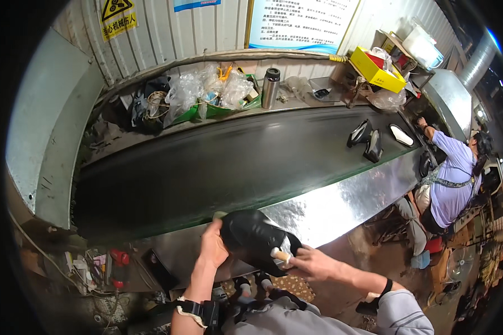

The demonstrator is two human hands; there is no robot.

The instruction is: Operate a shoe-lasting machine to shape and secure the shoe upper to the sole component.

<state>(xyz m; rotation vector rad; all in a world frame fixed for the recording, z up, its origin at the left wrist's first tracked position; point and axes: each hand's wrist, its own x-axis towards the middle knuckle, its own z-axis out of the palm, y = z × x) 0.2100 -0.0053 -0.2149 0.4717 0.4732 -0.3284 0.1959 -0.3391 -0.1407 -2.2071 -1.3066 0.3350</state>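
Note:
A black shoe [250, 231] is held over the metal front ledge of the conveyor, somewhat smeared by motion. My left hand [212, 245] grips its left end, the thumb along the side and the other fingers partly hidden behind it. At the right end, my right hand [313, 263] is closed on the shoe's edge by its opening. Whitish lining or film [285, 245] shows inside that opening. Beside it is a short tan piece with a white end [281, 255]; whether this is a covered fingertip or a separate object, I cannot tell.
Several black shoes [366, 139] and a white-lined piece [401, 135] lie on the dark conveyor belt [207, 162]. Behind it stand a steel flask [271, 88], a green bin of plastic bags [187, 115] and a yellow box [377, 70]. A co-worker [452, 173] is at the right.

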